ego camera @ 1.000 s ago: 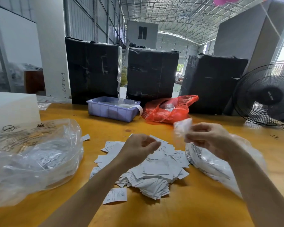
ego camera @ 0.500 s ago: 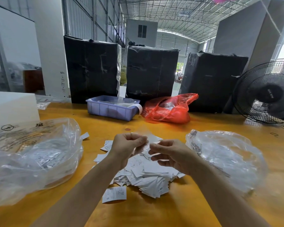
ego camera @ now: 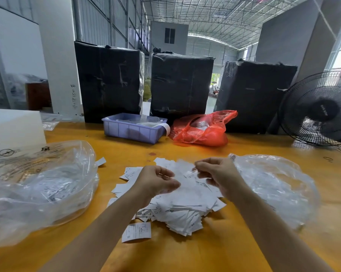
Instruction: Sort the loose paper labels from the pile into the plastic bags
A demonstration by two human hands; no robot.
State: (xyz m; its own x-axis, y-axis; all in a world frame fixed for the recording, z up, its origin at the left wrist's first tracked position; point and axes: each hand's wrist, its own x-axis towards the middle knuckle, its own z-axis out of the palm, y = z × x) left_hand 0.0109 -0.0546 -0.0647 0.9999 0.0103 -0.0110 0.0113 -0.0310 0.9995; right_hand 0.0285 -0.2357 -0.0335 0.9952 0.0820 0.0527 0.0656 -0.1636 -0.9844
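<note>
Hovering over the heap of loose white paper labels (ego camera: 177,205), the left hand (ego camera: 156,183) curls with blurred contents I cannot tell; the right hand (ego camera: 218,173) pinches one label. Clear plastic bags flank the heap, left bag (ego camera: 38,189) holding labels, right bag (ego camera: 273,187) nearly empty. Most sorting seemingly remains.

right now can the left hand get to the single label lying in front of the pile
Probably yes. The left hand hovers over the pile, and the single label lies flat on bare table beside the left forearm, with nothing on it; pulling the hand back should reach it.
</note>
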